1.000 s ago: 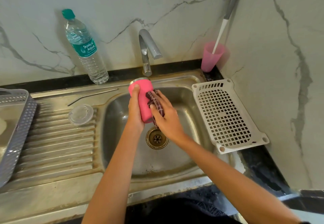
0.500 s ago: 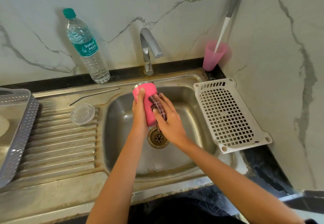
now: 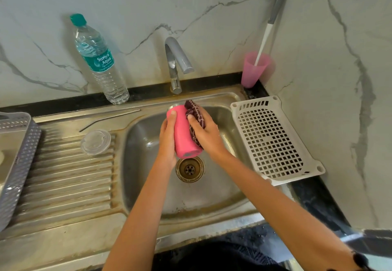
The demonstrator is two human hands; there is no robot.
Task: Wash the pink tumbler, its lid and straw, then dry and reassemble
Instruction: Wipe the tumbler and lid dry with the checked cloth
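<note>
The left hand (image 3: 167, 141) grips the tumbler (image 3: 183, 135) between the hands, while the right hand (image 3: 206, 135), fingers curled round the scrubber (image 3: 194, 111), now presses it at the rim, higher than before: outer scrubbing continues, with lid (image 3: 95, 142) and straw (image 3: 108, 118) waiting to the left.

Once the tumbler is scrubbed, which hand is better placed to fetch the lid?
Probably left: the left hand, gripping the tumbler, is nearer the lid on the drainboard; the right hand holds the scrubber farther away.
</note>
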